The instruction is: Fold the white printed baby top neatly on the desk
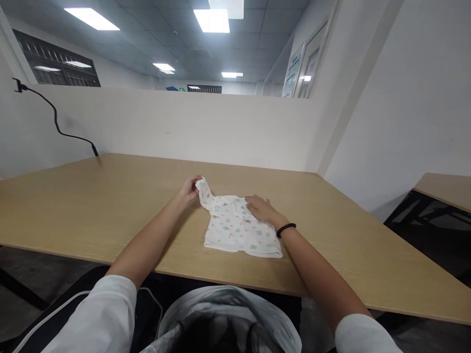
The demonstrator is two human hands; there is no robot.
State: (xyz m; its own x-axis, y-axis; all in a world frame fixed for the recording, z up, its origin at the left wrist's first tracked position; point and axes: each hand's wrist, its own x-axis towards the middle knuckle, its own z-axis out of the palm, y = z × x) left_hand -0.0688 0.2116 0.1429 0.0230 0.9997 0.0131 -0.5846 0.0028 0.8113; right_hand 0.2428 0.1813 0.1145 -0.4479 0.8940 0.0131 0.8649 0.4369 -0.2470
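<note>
A small white baby shirt (pixel 235 225) with a green and pink print lies spread on the wooden table, its hem toward me. At its upper left, my left hand (pixel 190 189) pinches the end of one sleeve and holds it raised off the tabletop. My right hand (pixel 262 208) rests flat across the shirt's upper right part, fingers stretched out. It covers that shoulder, and the other sleeve is hidden from view. A black bead bracelet (pixel 286 229) circles my right wrist.
The wooden table (pixel 121 206) reaches back to a white partition (pixel 206 127). A black gooseneck phone holder (pixel 57 120) rises at the table's far left. White wall borders the right, with another table (pixel 447 189) beyond.
</note>
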